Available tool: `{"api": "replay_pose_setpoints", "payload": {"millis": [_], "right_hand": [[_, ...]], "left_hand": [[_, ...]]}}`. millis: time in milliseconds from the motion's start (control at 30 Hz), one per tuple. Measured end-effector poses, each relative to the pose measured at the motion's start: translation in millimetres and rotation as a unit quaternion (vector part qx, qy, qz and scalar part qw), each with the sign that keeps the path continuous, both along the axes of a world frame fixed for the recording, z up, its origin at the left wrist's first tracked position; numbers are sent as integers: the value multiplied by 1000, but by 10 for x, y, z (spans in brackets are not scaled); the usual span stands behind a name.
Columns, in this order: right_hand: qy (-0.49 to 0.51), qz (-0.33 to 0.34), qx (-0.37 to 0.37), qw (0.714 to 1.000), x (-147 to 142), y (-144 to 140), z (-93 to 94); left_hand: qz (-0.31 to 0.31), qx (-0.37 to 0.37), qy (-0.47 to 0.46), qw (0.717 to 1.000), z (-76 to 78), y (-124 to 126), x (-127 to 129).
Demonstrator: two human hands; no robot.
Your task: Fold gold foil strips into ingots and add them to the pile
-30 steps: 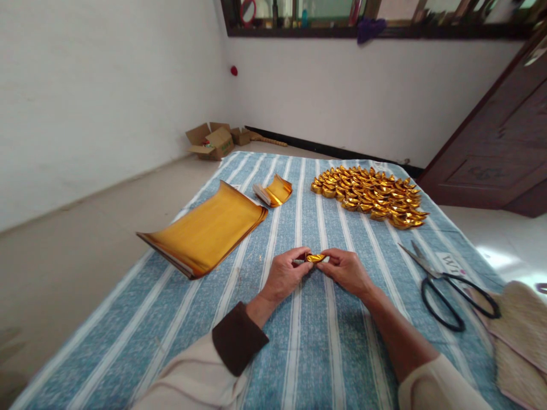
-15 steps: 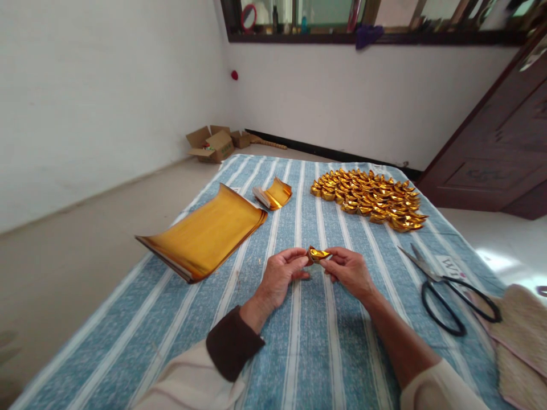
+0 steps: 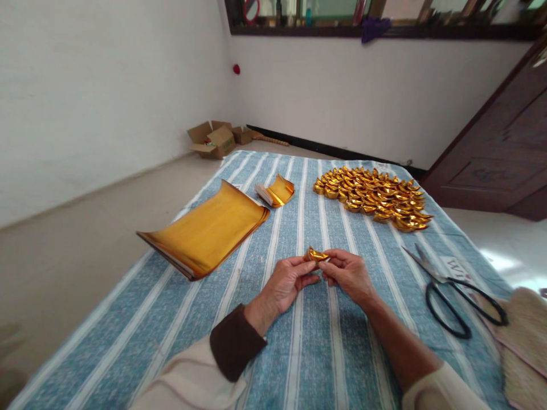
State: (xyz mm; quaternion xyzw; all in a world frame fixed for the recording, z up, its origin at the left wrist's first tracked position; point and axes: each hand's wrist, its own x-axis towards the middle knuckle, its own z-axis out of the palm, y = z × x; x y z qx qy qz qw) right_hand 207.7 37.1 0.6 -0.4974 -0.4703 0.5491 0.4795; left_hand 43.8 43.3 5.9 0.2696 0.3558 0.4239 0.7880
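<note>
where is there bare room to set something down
The striped cloth looks bare between the large gold sheets and left sleeve, and between the small gold sheets and folded gold pieces. Crowded: around the left hand, right hand and held gold piece; by scissors and tan fabric.

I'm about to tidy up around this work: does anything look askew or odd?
Two mild things. The scissors lie slightly open on the striped cloth rather than closed. The large gold sheets curl up at their ends instead of lying flat. The gold piece in the fingers shows no obvious damage.
</note>
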Motion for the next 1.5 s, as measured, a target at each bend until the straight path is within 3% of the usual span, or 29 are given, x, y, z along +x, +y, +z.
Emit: {"api": "replay_pose_setpoints", "payload": {"millis": [900,1200,1500], "right_hand": [[1,7,12,1000,-62,-26,9],[-84,-37,90,992,105,17,75],[-196,2,193,961,111,-34,214]], "left_hand": [[12,24,5,1000,0,-3,31],[-63,52,51,995,20,18,-42],[-99,139,115,979,56,2,-24]]}}
